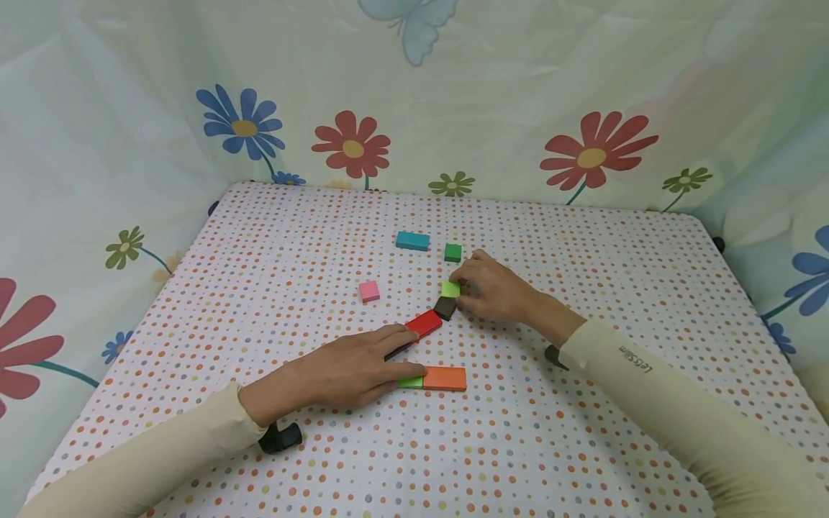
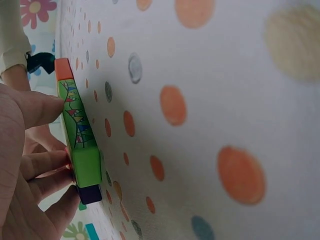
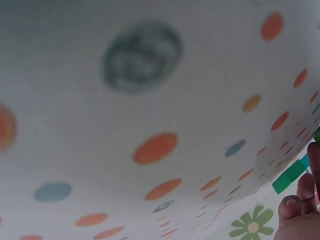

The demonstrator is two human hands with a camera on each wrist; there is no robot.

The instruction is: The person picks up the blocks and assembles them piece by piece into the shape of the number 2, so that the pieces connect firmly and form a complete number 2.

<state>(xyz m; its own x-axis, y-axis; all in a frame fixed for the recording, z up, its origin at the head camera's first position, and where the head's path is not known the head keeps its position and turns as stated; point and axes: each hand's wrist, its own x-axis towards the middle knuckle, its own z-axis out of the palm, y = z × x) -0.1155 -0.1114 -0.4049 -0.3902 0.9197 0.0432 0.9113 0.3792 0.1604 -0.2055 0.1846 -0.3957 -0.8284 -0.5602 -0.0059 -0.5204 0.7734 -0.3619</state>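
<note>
Slantwise Blocks Exposed to Sideways Knocks

Chief risk, by judgement: loss of line on the worktop (image 1: 550, 432) among red block (image 1: 424, 324), black block (image 1: 445, 308) and lime block (image 1: 450, 289), set slantwise end to end, touching or nearly so. Could skew under a sideways push at the lime block. Could drag out of place on an uneven lift of the left hand (image 1: 352, 367), given contact with red block and light-green block (image 1: 408, 383) at once. Also exposed to a brush of the knuckles: dark-green block (image 1: 452, 252), just beyond the right hand (image 1: 492, 288).

Pose of right hand: extended in from the right, fingers curled, apparently pinching the lime block. Pose of left hand: palm down, fingers fairly straight, not clenched, tips on the red block, thumb near the meeting of light-green block and orange block (image 1: 444, 379). Dark block (image 1: 397, 351) partly hidden beneath; contact unconfirmed.
</note>
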